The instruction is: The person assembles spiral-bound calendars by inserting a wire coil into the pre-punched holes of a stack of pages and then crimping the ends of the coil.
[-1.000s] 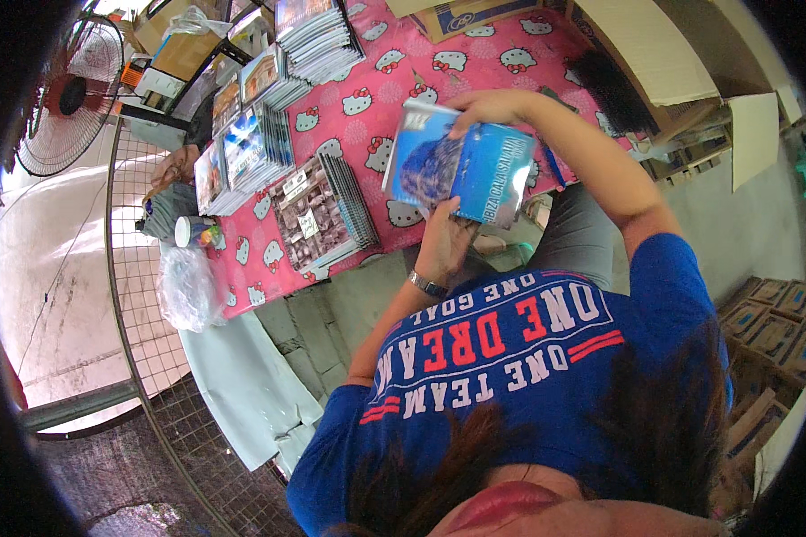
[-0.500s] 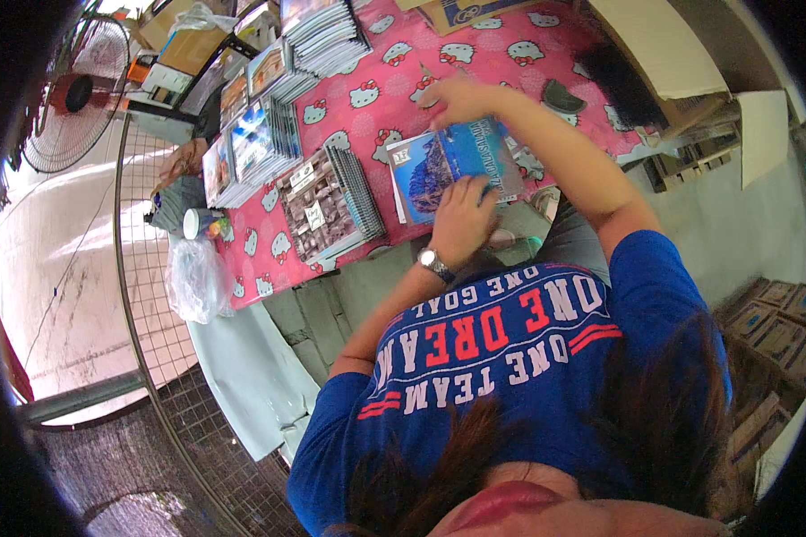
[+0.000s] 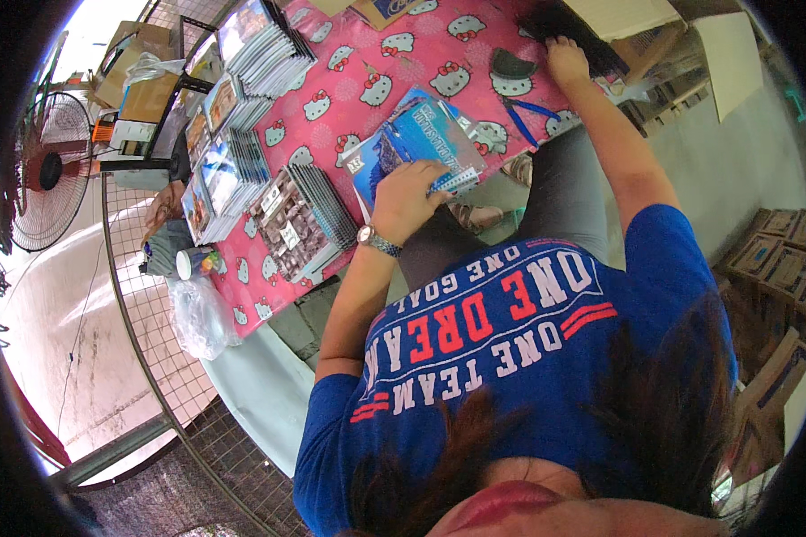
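A: Where's the blue booklet [image 3: 424,134]?
B: On the bench [image 3: 354,107], partly covered by the left hand [image 3: 407,197].
A: Is that hand gripping it?
B: Its fingers lie close together over the cover; whether they grip, I can't tell.
A: And the right hand [image 3: 567,63]?
B: Well apart from the booklet, to its right and farther back, at a dark bristly heap [image 3: 593,38]. I can't tell if it holds anything.
A: What's around the booklet?
B: Grey-covered notebooks [image 3: 291,224] stacked to its left, a blue-handled tool [image 3: 521,125] near its right, and a dark half-round piece [image 3: 513,64] behind, rightward.
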`<state>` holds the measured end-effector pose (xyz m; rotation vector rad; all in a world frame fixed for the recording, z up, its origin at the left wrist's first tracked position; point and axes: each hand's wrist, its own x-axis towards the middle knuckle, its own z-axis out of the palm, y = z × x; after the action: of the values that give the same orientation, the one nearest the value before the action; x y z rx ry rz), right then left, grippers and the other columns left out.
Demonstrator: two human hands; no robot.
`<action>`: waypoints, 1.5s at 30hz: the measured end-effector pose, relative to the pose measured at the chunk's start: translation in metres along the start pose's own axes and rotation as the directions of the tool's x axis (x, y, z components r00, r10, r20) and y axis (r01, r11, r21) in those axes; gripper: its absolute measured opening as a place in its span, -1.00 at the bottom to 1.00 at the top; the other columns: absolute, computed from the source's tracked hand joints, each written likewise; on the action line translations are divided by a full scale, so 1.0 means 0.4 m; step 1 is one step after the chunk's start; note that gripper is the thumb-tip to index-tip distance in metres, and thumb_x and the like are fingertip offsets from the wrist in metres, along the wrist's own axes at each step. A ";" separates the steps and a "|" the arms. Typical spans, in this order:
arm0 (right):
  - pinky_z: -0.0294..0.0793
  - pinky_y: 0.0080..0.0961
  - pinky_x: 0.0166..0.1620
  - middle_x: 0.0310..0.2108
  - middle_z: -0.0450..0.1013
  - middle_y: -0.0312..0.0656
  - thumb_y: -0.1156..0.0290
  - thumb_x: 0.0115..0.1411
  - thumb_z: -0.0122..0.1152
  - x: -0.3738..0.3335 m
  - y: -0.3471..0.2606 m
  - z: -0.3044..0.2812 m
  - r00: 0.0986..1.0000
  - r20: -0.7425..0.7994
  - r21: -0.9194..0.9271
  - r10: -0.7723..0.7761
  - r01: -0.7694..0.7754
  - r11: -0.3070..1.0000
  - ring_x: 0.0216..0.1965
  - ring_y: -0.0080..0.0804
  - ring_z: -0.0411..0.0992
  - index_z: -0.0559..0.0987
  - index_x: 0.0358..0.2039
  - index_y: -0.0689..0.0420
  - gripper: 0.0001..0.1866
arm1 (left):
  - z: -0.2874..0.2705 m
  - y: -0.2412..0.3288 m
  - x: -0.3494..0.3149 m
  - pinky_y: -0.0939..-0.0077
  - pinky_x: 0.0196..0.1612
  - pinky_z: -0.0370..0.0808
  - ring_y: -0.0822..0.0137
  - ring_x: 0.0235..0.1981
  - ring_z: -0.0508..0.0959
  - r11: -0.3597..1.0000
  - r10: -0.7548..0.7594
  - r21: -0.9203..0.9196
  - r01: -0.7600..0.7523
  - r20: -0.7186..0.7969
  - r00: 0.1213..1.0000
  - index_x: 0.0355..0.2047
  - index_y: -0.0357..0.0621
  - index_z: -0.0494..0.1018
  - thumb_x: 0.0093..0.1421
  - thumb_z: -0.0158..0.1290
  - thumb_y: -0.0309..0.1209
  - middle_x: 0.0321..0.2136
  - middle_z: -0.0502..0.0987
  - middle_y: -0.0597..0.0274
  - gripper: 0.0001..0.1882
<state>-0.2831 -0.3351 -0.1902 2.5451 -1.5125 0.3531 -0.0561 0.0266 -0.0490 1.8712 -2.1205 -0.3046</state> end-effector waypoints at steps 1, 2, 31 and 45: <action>0.52 -0.15 -0.06 -0.13 0.48 -0.01 0.36 0.21 -0.04 0.012 -0.012 -0.008 0.998 0.056 0.021 0.018 -0.019 1.000 -0.09 -0.01 0.48 0.51 -0.07 0.07 -0.70 | 0.003 -0.002 -0.009 0.33 -0.07 0.49 0.16 -0.14 0.54 1.000 -0.010 0.006 0.010 0.001 1.000 -0.13 -0.03 0.53 0.00 0.22 -0.27 -0.14 0.57 0.25 -0.61; 0.52 -0.14 -0.07 -0.14 0.49 0.00 0.36 0.21 -0.05 0.029 -0.009 -0.008 0.993 0.109 0.034 0.046 -0.050 0.998 -0.10 0.01 0.49 0.51 -0.07 0.06 -0.70 | 0.002 -0.001 -0.008 0.32 -0.07 0.49 0.15 -0.14 0.55 1.000 -0.007 0.011 0.007 0.003 1.000 -0.12 -0.03 0.53 0.00 0.21 -0.27 -0.14 0.57 0.24 -0.61; 0.18 -0.38 0.25 0.22 0.24 0.01 0.23 0.22 0.07 -0.214 -0.290 -0.422 0.993 -0.039 0.993 -0.114 0.051 0.109 0.24 -0.16 0.21 0.37 0.19 0.13 -0.47 | -0.138 0.022 0.113 0.19 -0.04 0.23 0.14 -0.18 0.45 0.946 -0.037 0.267 0.183 -0.473 0.880 -0.20 -0.11 0.46 0.18 0.04 -0.28 -0.28 0.51 0.15 -0.77; 0.45 -0.32 -0.07 -0.17 0.49 -0.09 0.41 0.22 0.14 -0.226 -0.322 -0.525 0.852 -0.316 0.868 -0.417 0.437 0.234 -0.13 -0.15 0.47 0.55 0.03 0.07 -0.66 | -0.139 0.024 0.096 0.25 -0.05 0.23 0.14 -0.21 0.47 0.978 0.091 0.209 0.007 -0.455 0.886 -0.24 -0.14 0.48 0.14 0.10 -0.32 -0.31 0.52 0.16 -0.78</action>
<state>-0.2366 -0.1441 -0.0165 3.5769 -0.4191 1.5154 -0.0492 -0.0082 0.0095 1.7734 -1.9070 0.3576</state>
